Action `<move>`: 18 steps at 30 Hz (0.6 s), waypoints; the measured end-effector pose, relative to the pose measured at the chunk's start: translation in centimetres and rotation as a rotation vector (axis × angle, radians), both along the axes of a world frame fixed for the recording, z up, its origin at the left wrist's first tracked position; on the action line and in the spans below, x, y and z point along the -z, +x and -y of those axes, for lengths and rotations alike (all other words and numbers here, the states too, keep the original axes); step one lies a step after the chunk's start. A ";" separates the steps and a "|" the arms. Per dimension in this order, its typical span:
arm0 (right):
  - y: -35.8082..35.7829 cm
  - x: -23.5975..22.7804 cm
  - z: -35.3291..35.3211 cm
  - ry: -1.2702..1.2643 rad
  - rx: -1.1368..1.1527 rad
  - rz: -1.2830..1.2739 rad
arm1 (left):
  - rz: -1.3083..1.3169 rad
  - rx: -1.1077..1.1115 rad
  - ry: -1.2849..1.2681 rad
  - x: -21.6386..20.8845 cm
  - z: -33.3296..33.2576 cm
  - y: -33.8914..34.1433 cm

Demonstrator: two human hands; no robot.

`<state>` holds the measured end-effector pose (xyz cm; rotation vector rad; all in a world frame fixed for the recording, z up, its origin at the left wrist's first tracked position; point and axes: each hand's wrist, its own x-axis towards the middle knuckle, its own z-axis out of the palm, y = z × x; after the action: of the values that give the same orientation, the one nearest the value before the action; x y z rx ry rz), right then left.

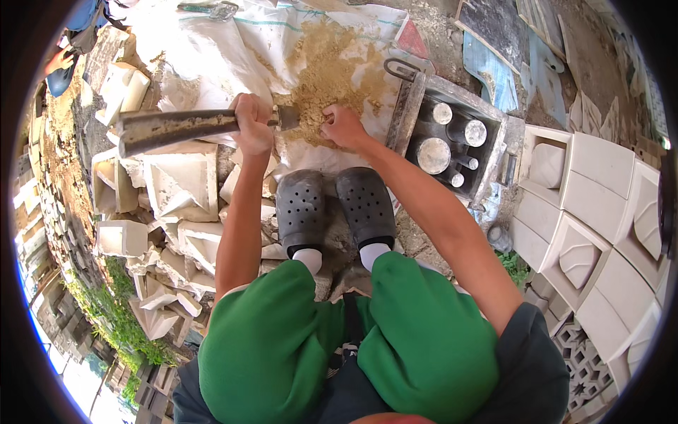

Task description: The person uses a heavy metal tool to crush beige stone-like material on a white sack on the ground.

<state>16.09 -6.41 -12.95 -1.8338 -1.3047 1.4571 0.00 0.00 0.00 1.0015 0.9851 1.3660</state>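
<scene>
My left hand [252,124] is wrapped round a long tool with a thick, worn grey-brown handle [176,130]. Its handle reaches out to the left, and a flat metal end [287,117] meets the sandy mix on the right. My right hand [343,127] is low at the near edge of the loose tan sandy mix [335,74], its fingers curled inward. What those fingers hold, if anything, is hidden. Beneath the mix lies a white woven sheet [265,35]. Right of it stands a grey metal box mould [492,138] with several round cylinders upright inside.
Pale cast blocks [600,166] are stacked along the right. Broken pale pieces [181,185] pile up at left. My grey clogs [301,208] stand just before the sheet. Dark and blue boards [492,67] lie at the back right. Another person's hand [58,61] shows at the far left.
</scene>
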 end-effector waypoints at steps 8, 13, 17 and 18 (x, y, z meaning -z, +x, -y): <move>-2.7 0.8 -2.6 -0.045 0.332 -0.273 | 0.165 0.061 0.224 -6.4 0.7 -1.7; 0.9 -0.4 -2.0 0.076 0.467 -0.111 | 0.170 0.145 0.347 -8.8 1.0 -1.4; 1.3 -0.8 -1.0 0.037 0.550 -0.106 | 0.065 0.093 0.271 -2.4 1.8 -0.7; 1.2 -0.4 -0.8 0.039 0.544 -0.108 | -0.074 0.069 0.192 -0.1 1.9 -0.4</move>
<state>17.30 -5.57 -12.58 -1.8594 -0.6951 1.1991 -0.38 -1.86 0.11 1.2265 0.8775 1.3925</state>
